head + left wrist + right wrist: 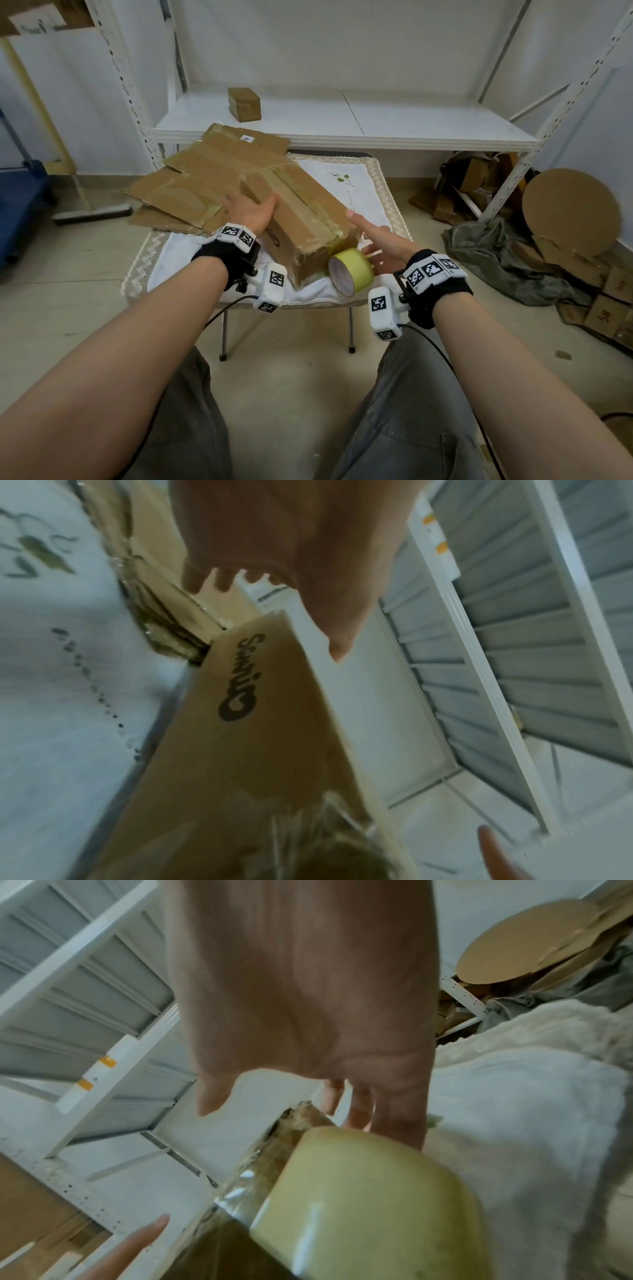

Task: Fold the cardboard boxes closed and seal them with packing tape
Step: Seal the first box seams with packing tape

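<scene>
Cardboard box (301, 219), long and already taped along its top seam, lies on a small folding table (373, 164) covered with a white cloth (356, 185) that has a green leaf print. The box's near end points toward the person, and dark lettering runs along its left side face (the left wrist view shows that lettering close up, though blurred).

The left hand (248, 209) lies against the box's upper left edge with fingers straight and spread a little, palm toward the cardboard, gripping nothing. The right hand (383, 243) reaches along the right side of the box with its fingers stretched out and loose; its index fingertip is at the box's top right edge, and the lower fingers are just beside a roll of yellow packing tape (351, 270). Whether those lower fingers actually touch the roll cannot be told. The roll stands on its edge at the box's near right corner, its open core facing the person.

Flattened cardboard sheets (205, 178) are stacked on the table's left side, partly overhanging it and touching the box's far end. Behind the table stands a white metal shelf (342, 133) with a small brown carton (244, 103) on it. A round cardboard disc (570, 210) and more cartons sit on the floor to the right.
</scene>
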Available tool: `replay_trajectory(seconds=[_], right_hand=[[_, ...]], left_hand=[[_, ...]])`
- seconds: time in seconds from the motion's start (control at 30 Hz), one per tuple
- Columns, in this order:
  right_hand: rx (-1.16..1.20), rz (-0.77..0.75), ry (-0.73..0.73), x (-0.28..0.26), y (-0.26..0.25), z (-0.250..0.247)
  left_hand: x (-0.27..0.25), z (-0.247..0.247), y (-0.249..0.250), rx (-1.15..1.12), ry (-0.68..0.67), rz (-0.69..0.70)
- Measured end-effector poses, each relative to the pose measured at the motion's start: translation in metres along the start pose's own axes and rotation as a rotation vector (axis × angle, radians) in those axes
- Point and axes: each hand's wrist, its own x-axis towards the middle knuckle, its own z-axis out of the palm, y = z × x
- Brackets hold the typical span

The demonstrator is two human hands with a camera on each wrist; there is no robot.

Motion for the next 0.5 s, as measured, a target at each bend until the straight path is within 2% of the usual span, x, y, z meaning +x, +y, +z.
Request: replay_trajectory(seconds=[0.07, 0.17, 0.23, 0.33, 0.5], right_hand=[[-0.009, -0.029, 0.050, 0.006, -0.007, 0.001], [0.011, -0.101, 0.023, 0.009, -0.018, 0.011], [0.048, -0.121, 0.013, 0.008, -0.024, 0.017], [0.082, -0.152, -0.016, 0.003, -0.034, 0.018], [0.099, -0.206, -0.034, 0.003, -0.055, 0.009]], left_hand=[[-0.002, 0.000, -0.008, -0.117, -0.073, -0.085], [-0.013, 0.006, -0.013, -0.243, -0.234, -0.216], [-0.020, 0.014, -0.010, -0.280, -0.296, -0.224], [-0.018, 0.027, -0.004, -0.307, -0.255, -0.183], [0.020, 0.038, -0.007, -0.364, -0.120, -0.200]])
